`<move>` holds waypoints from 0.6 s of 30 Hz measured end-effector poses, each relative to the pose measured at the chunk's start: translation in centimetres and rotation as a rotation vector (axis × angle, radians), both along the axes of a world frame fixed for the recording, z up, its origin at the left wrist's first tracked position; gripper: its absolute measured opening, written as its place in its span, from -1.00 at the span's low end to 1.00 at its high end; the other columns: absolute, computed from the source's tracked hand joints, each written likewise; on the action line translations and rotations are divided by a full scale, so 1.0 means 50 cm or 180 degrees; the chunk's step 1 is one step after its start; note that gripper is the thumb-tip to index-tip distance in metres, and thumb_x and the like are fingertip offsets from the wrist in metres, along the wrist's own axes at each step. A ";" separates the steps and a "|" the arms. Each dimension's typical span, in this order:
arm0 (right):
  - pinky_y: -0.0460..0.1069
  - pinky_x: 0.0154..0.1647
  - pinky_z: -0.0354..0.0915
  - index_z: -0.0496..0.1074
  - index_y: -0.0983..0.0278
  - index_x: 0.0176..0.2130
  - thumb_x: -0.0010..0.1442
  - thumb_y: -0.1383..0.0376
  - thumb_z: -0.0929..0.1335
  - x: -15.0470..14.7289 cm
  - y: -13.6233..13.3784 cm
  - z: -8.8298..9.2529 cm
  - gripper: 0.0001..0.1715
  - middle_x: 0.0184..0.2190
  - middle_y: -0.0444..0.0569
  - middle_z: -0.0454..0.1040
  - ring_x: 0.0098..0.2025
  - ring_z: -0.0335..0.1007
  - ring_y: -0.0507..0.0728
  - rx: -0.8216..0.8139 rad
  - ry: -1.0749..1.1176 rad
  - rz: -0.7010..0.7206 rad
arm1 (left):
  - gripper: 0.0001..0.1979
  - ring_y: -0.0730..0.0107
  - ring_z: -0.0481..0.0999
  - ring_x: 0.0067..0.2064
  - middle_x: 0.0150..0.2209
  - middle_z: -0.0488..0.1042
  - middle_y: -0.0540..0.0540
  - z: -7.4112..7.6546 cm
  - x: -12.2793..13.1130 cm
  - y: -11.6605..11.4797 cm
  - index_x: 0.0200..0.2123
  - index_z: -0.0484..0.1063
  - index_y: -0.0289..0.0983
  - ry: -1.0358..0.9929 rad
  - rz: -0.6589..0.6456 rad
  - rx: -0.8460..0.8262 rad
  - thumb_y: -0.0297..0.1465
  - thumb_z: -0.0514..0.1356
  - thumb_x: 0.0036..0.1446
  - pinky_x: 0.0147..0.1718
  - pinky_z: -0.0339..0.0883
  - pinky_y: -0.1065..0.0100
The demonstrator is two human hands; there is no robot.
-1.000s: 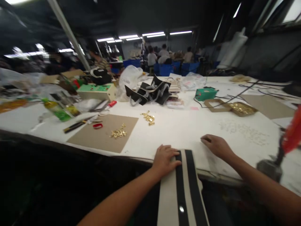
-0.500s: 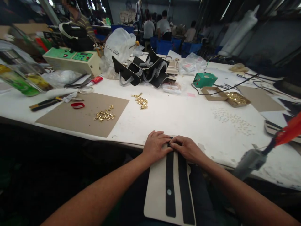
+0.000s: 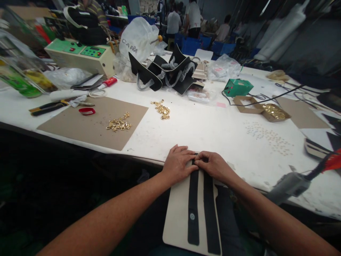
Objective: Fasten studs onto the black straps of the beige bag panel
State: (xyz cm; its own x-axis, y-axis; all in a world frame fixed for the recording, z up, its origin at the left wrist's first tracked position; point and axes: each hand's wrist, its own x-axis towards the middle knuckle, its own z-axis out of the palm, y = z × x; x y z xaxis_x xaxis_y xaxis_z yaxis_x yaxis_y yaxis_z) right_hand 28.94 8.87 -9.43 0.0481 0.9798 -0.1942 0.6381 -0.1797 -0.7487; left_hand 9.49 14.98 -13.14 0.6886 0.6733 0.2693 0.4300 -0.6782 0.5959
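A beige panel [image 3: 178, 217] with two black strips rests across my lap, its far end at the table's front edge. A round metal snap [image 3: 192, 216] shows near the close end of the left black strip [image 3: 193, 192]. My left hand [image 3: 179, 161] lies spread on the panel's far end, fingers apart, holding nothing. Beside it, my right hand [image 3: 213, 165] has thumb and index finger pinched together at the far end of the left strip. Whatever lies between those fingertips is too small to make out.
On the white table [image 3: 202, 131] are gold hardware piles [image 3: 118, 122], black pieces [image 3: 170, 73], a green box [image 3: 238, 87], cardboard trays [image 3: 275, 112] and pliers [image 3: 48, 107]. A grey holder [image 3: 289, 186] stands at the right edge. People [image 3: 193, 17] are in the background.
The camera view has shifted slightly, so the table's things sit a little differently in the picture. Both hands keep nearly the same pose on the panel.
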 end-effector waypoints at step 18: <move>0.05 -0.13 0.34 0.54 0.20 -0.14 0.24 0.16 0.39 -0.033 -0.048 -0.022 -0.78 -0.28 -0.08 0.58 -0.25 0.49 0.16 0.0776 0.0297 -0.0712 | -0.63 0.11 0.44 0.29 0.14 0.62 0.04 0.012 0.004 -0.002 0.07 0.59 -0.05 0.0090 0.0083 0.0147 -0.22 0.42 0.20 0.41 0.04 -0.06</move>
